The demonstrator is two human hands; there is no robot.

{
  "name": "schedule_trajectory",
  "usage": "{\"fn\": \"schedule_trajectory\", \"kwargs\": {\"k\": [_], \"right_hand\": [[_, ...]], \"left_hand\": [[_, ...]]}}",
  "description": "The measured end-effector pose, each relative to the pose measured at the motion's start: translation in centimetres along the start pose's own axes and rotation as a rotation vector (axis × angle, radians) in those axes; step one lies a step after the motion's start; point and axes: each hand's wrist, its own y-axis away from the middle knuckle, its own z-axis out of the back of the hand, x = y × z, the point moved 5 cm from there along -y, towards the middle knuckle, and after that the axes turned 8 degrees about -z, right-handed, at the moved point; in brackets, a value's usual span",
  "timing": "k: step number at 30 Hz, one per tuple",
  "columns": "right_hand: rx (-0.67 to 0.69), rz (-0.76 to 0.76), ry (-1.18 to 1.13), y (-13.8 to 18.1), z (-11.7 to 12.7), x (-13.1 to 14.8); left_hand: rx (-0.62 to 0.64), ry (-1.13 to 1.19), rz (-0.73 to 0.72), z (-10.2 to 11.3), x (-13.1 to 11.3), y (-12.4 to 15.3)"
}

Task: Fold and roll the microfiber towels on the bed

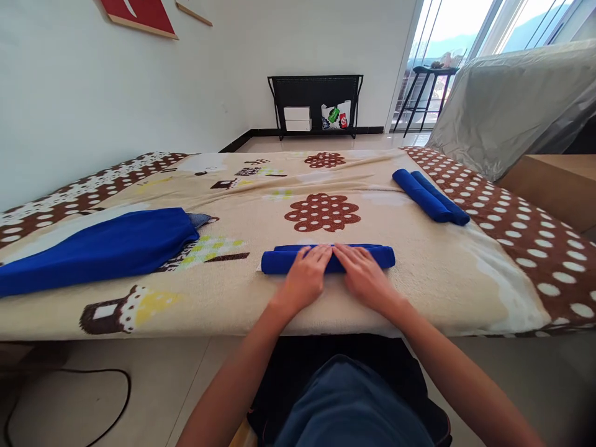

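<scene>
A rolled-up blue cloth [279,262] lies crosswise near the front edge of the bed. My left hand [308,268] rests on top of its middle, fingers stretched out and pointing inward. Beside it my right hand [361,268] lies on the same roll in the same way, the fingertips of both hands almost meeting. Neither hand is wrapped round the roll. To the left is a loosely folded blue cloth [107,248] with a greyish corner showing at its right end. Two finished-looking blue rolls [423,195] lie side by side at the right.
A cream blanket [251,211] with brown dotted borders covers the bed. Beyond it stands a black rack [316,93] holding white boxes and a bag. A sheet-covered piece of furniture [516,99] is at the right, and a black cable [125,385] lies on the floor.
</scene>
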Motion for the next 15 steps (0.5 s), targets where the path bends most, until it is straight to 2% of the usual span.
{"fn": "schedule_trajectory", "kwargs": {"k": [2, 4, 11, 15], "right_hand": [[0.025, 0.073, -0.042, 0.5, -0.5, 0.8], [0.024, 0.062, -0.071, 1.2, -0.7, 0.0], [0.024, 0.003, -0.184, 3.8, -0.2, -7.2], [0.082, -0.016, -0.230, 3.6, -0.3, -8.7]], "left_hand": [[0.020, 0.035, -0.058, -0.8, -0.7, 0.1], [0.015, 0.044, -0.052, -0.9, -0.1, 1.0], [0.033, 0.000, -0.016, 0.6, 4.8, 6.6], [0.017, -0.022, 0.020, 0.4, 6.1, 7.4]]}}
